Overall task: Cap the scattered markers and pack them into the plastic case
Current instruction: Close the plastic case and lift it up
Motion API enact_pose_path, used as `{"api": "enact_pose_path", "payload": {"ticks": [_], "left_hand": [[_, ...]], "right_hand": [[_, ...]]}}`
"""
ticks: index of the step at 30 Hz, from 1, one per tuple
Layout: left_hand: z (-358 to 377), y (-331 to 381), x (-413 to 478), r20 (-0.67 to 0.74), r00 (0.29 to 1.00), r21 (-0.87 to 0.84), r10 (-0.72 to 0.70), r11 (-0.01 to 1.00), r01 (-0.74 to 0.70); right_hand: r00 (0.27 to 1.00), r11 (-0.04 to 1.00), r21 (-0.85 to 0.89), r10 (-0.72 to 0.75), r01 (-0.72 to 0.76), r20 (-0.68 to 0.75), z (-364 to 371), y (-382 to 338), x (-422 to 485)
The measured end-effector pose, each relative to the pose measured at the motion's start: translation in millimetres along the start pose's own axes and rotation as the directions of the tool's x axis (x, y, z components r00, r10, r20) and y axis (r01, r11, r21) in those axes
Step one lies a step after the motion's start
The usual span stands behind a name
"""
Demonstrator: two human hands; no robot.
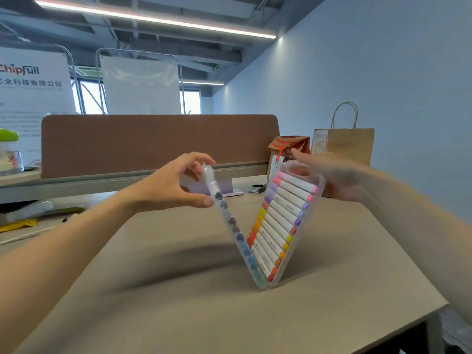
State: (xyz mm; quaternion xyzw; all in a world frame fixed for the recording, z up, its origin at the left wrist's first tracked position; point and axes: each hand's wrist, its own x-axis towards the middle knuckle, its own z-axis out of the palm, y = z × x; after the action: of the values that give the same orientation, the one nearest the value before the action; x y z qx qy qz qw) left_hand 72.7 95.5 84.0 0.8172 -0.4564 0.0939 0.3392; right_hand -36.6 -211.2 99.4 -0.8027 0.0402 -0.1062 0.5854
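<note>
Nearest me, the table (229, 318) carries the plastic case (262, 283), stood on its hinge and spread in a V rising between the two hands. The left hand (176, 186) pinches the top of the left half between thumb and fingertips. The right half, its row of capped markers (281, 221) facing us, leans against the right hand (339, 180), too blurred to tell gripping from propping, and closing it likely means swinging the halves together.

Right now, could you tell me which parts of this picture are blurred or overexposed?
Head view: the right hand is smeared by motion blur, the left hand only slightly soft; the markers in the case look fairly sharp; the ceiling light strip is blown out.
</note>
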Motion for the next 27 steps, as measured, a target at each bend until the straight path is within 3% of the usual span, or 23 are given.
{"api": "enact_pose_path", "payload": {"ticks": [6,9,11,17,22,27], "left_hand": [[30,25,38,-0.062,0.996,-0.014,0.061,0.998,-0.062],[39,27,45,-0.047,0.999,-0.148,0.017,0.989,-0.023],[43,26,44,-0.082,0.997,-0.197,0.003,0.980,-0.020],[48,8,39,-0.280,0.960,-0.321,-0.023,0.945,-0.071],[51,1,38,-0.435,0.900,-0.295,-0.031,0.949,-0.110],[48,-12,39,-0.452,0.889,-0.309,-0.068,0.947,-0.085]], "right_hand": [[0.974,0.993,0.051,-0.114,0.106,0.194,37,-15,-18],[0.899,0.962,0.195,-0.251,0.191,0.358,45,-11,-23],[0.859,0.940,0.239,-0.324,0.244,0.396,46,-3,-21],[0.884,0.887,0.137,-0.456,0.441,0.105,50,15,7],[0.808,0.808,0.023,-0.589,0.589,0.007,59,16,28],[0.739,0.749,-0.054,-0.662,0.661,-0.128,73,33,53]]}}
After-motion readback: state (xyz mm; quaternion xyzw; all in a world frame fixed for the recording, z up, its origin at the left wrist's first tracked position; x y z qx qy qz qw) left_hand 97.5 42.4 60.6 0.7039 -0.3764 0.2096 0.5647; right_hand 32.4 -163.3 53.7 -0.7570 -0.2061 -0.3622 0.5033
